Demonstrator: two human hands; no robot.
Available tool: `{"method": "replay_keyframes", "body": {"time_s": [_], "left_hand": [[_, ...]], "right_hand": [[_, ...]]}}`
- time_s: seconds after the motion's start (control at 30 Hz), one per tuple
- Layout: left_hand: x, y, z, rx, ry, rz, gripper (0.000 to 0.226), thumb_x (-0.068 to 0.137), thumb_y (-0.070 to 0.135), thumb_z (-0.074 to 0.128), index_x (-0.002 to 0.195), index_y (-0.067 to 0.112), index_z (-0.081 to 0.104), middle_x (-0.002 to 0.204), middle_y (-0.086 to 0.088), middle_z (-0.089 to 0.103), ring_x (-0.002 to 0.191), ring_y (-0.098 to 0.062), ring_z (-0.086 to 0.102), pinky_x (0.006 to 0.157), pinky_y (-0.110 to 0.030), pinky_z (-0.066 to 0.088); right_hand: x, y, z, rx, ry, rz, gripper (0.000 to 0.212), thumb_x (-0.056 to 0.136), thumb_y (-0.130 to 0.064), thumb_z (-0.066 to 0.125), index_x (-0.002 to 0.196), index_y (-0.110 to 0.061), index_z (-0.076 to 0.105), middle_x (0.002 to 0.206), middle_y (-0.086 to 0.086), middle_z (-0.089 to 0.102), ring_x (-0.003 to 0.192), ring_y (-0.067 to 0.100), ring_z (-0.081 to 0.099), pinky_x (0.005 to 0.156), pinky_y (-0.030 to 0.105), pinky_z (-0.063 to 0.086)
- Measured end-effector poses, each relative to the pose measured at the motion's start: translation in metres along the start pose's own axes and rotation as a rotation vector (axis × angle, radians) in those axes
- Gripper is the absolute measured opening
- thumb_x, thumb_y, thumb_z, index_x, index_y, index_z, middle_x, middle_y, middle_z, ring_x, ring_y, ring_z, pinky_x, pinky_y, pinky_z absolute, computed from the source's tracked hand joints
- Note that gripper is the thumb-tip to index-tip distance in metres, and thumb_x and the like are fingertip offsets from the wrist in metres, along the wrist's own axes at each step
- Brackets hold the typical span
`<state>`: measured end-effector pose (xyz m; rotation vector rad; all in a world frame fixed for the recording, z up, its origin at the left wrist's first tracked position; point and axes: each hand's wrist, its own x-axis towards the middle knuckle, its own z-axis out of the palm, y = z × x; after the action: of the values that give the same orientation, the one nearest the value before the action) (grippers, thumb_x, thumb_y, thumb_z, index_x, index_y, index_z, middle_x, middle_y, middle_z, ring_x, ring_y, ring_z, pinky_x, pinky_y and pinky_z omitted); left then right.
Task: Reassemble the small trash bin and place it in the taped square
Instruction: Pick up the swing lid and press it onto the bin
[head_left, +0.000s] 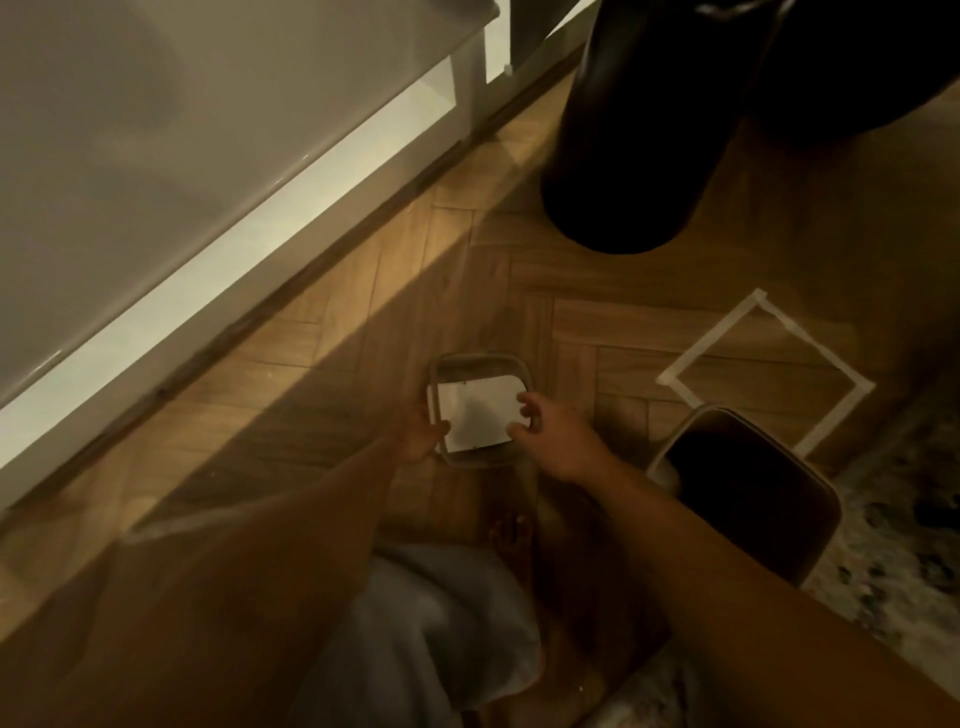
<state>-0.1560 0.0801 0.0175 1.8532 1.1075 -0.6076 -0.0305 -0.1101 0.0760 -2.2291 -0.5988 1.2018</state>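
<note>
The bin's lid frame (480, 364), a rounded square ring with a white swing flap, lies on the wooden floor in front of me. My left hand (418, 434) grips its left edge. My right hand (553, 434) hovers at its right edge with fingers curled apart, and I cannot tell whether they touch the lid. The bin body (748, 488), white outside and dark inside, stands open-topped to the right. Behind the body, a square of pale tape (763, 306) is marked on the floor, its near corner hidden by the bin.
A tall black cylinder (623, 171) stands on the floor beyond the lid. A white cabinet or tub edge (218, 291) runs diagonally along the left. A patterned rug (893, 545) lies at the right. My knee in grey fabric (441, 623) and bare toes are below.
</note>
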Motion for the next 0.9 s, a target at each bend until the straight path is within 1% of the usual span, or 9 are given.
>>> {"method": "replay_keyframes", "body": {"time_s": [0.07,0.2,0.33,0.43,0.5,0.63,0.7,0.8,0.9], "left_hand": [[0.011,-0.008,0.008,0.012,0.017,-0.019,0.045,0.097,0.031,0.061,0.135,0.007,0.058,0.132,-0.012,0.062,0.119,-0.028,0.06,0.084,-0.026,0.043],[0.033,-0.013,0.02,0.019,0.077,-0.04,0.049,0.094,0.029,0.064,0.136,0.003,0.056,0.134,-0.016,0.06,0.12,-0.03,0.058,0.086,-0.027,0.042],[0.045,-0.011,0.027,0.052,0.127,-0.042,0.032,0.094,0.019,0.062,0.112,-0.007,0.065,0.111,-0.019,0.067,0.105,-0.033,0.065,0.078,-0.031,0.048],[0.052,-0.013,0.03,0.068,0.134,-0.042,0.026,0.092,0.017,0.064,0.096,-0.008,0.068,0.097,-0.021,0.07,0.093,-0.033,0.068,0.08,-0.038,0.055],[0.05,-0.01,0.03,0.113,0.122,-0.024,0.029,0.093,0.021,0.064,0.099,-0.006,0.069,0.101,-0.019,0.07,0.097,-0.032,0.068,0.084,-0.038,0.054],[0.04,0.012,0.021,0.158,0.107,0.023,0.037,0.094,0.026,0.063,0.114,-0.005,0.067,0.116,-0.019,0.067,0.11,-0.031,0.062,0.094,-0.037,0.048],[0.037,0.026,0.01,0.2,0.068,0.018,0.032,0.092,0.029,0.064,0.101,-0.002,0.069,0.108,-0.017,0.069,0.097,-0.028,0.065,0.082,-0.035,0.05],[0.028,0.042,-0.006,0.237,0.012,0.068,0.024,0.09,0.025,0.064,0.071,0.016,0.054,0.086,-0.01,0.065,0.077,-0.021,0.061,0.067,-0.028,0.047],[0.008,0.053,-0.02,0.165,-0.033,0.084,0.021,0.093,0.018,0.063,0.073,0.016,0.059,0.078,-0.007,0.064,0.07,-0.016,0.062,0.064,-0.024,0.053]], "right_hand": [[0.009,0.005,0.02,0.009,-0.052,0.022,0.058,0.1,-0.029,0.062,0.154,-0.022,0.041,0.147,0.006,0.055,0.124,0.022,0.059,0.088,0.027,0.05],[0.022,0.019,0.049,0.001,-0.12,0.039,0.054,0.101,-0.027,0.061,0.152,-0.02,0.045,0.146,0.006,0.057,0.127,0.022,0.059,0.093,0.027,0.05],[0.031,0.033,0.057,-0.017,-0.153,0.055,0.052,0.101,-0.026,0.061,0.151,-0.017,0.047,0.143,0.005,0.059,0.124,0.022,0.06,0.091,0.026,0.049],[0.035,0.038,0.057,-0.032,-0.163,0.056,0.045,0.101,-0.025,0.061,0.143,-0.014,0.054,0.132,0.006,0.065,0.115,0.022,0.064,0.083,0.025,0.051],[0.036,0.04,0.055,-0.049,-0.172,0.056,0.047,0.101,-0.026,0.061,0.145,-0.013,0.052,0.134,0.007,0.063,0.118,0.024,0.063,0.081,0.024,0.05],[0.029,0.036,0.049,-0.094,-0.179,0.06,0.061,0.101,-0.03,0.061,0.156,-0.016,0.04,0.153,0.007,0.051,0.134,0.025,0.054,0.097,0.028,0.046],[0.025,0.032,0.045,-0.112,-0.182,0.046,0.064,0.099,-0.033,0.063,0.156,-0.017,0.038,0.156,0.006,0.048,0.137,0.025,0.051,0.103,0.031,0.046],[0.015,0.025,0.036,-0.122,-0.213,0.029,0.071,0.096,-0.037,0.068,0.157,-0.018,0.037,0.157,0.006,0.046,0.138,0.025,0.051,0.102,0.03,0.045],[-0.003,0.017,0.028,-0.194,-0.244,-0.018,0.077,0.093,-0.037,0.072,0.158,-0.02,0.036,0.159,0.005,0.044,0.141,0.025,0.048,0.106,0.032,0.043]]}}
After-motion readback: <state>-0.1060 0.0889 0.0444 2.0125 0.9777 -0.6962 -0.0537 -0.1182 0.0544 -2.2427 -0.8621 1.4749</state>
